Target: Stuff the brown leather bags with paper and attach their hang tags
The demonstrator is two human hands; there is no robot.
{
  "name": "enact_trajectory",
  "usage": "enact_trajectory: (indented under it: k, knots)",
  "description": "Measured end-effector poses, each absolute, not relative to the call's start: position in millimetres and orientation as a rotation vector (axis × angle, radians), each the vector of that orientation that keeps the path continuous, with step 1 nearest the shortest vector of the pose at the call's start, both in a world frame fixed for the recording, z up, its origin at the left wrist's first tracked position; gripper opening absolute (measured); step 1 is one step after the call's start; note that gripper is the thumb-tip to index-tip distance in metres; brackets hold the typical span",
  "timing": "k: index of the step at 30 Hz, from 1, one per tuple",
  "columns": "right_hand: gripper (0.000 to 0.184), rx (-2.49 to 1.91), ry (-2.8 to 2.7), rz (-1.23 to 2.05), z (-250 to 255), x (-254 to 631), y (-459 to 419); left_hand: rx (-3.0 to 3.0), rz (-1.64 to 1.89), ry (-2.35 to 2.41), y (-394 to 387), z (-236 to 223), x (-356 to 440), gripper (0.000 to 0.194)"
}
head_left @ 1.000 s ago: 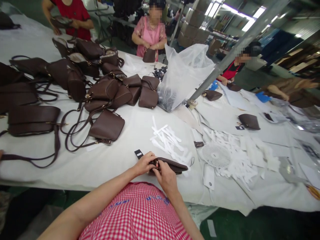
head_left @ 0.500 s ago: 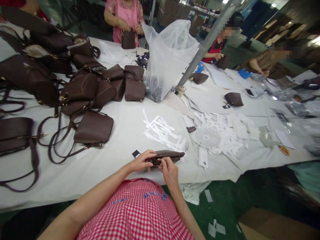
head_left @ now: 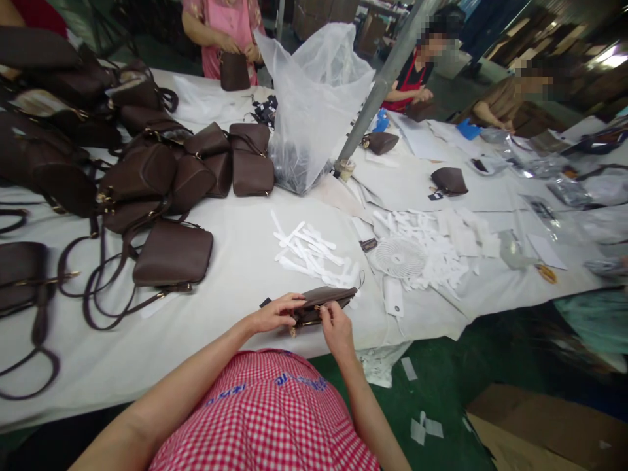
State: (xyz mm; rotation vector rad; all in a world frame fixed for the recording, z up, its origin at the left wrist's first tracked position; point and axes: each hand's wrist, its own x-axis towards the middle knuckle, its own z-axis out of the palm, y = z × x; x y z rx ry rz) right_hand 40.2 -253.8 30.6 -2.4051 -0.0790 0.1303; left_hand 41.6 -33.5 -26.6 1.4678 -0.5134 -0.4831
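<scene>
A small dark brown leather bag (head_left: 330,296) lies at the table's front edge, its zipped opening turned toward me. My left hand (head_left: 275,314) grips the bag's left end, fingers on top and the thumb near the opening. The fingertips of my right hand (head_left: 338,327) are pinched at a gold zipper pull (head_left: 318,307) near the middle of the opening. Some gold hardware (head_left: 293,331) hangs below the left fingers. A black tag (head_left: 265,302) pokes out beside the left hand. The inside of the bag is mostly hidden.
Several brown bags with straps (head_left: 173,252) are heaped on the left. White paper strips (head_left: 309,248) lie ahead, with a small white fan (head_left: 400,256) to their right. A large plastic bag (head_left: 314,111) stands by a metal pole (head_left: 377,98). Co-workers handle bags across the table.
My right hand has moved a little to the right along the bag's opening, away from my left hand, which keeps its grip. The view has shifted slightly.
</scene>
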Motion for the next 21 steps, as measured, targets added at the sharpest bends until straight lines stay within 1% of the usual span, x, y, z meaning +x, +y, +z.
enact_trajectory:
  k: [5, 12, 16, 21]
  knots:
    - [0.028, -2.399, -0.108, 0.094, 31.5, 37.5, -254.9, 1.48, -0.444, -0.489, -38.2, -24.7, 42.7, 0.043]
    - [0.025, -2.42, -0.189, 0.107, 33.9, 39.4, -255.4, 1.554, -0.439, -0.363, -49.3, -6.7, 47.9, 0.03]
    - [0.024, -2.398, -0.144, 0.124, 32.4, 39.3, -254.2, 1.554, -0.421, -0.095, -68.2, -6.0, 44.8, 0.033]
    - [0.025, -2.449, -0.185, 0.145, 33.7, 43.6, -248.2, 1.699, -0.25, 0.101, -88.7, -7.6, 43.3, 0.035]
